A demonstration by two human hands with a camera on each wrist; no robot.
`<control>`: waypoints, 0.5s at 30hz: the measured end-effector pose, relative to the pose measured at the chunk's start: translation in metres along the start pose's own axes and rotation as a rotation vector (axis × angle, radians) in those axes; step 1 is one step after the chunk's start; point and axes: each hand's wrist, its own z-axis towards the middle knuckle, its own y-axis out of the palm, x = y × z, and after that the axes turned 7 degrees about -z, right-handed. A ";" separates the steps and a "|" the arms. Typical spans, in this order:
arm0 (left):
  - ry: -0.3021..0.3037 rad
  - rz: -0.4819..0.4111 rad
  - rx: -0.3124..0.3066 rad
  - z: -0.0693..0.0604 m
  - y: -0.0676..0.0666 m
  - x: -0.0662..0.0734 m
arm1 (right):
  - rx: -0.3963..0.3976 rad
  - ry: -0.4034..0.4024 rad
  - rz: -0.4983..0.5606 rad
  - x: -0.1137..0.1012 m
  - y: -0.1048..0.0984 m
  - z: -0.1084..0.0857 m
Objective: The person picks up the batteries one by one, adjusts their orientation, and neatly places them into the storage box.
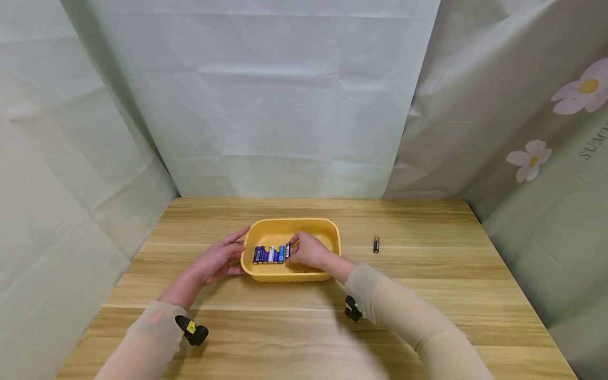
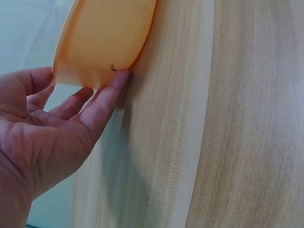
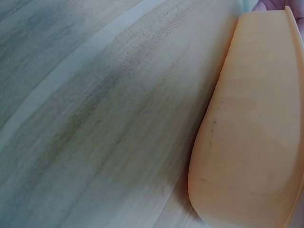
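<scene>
A yellow plastic basket (image 1: 285,276) stands on the wooden table. Inside, several blue, purple and white batteries (image 1: 268,255) lie side by side in a row at its left half. My right hand (image 1: 309,250) reaches over the near right rim and pinches a dark battery (image 1: 287,250) at the right end of that row. My left hand (image 1: 222,258) touches the basket's left end from outside, its fingers spread along the wall, as the left wrist view shows for the same hand (image 2: 57,118). In the right wrist view the basket wall (image 3: 251,109) hides the right hand's fingers.
One black battery with a copper-coloured end (image 1: 376,245) stands or lies alone on the table, right of the basket. Pale curtains (image 1: 275,105) hang behind the table and at both sides. A black wrist camera (image 1: 192,330) sits on the left sleeve.
</scene>
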 end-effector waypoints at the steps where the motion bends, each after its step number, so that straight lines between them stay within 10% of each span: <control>1: 0.001 0.002 0.001 0.000 0.000 0.000 | 0.002 -0.001 -0.006 0.000 0.000 0.001; 15: -0.005 0.004 0.021 -0.001 0.000 -0.001 | -0.025 -0.016 -0.017 0.002 -0.001 0.002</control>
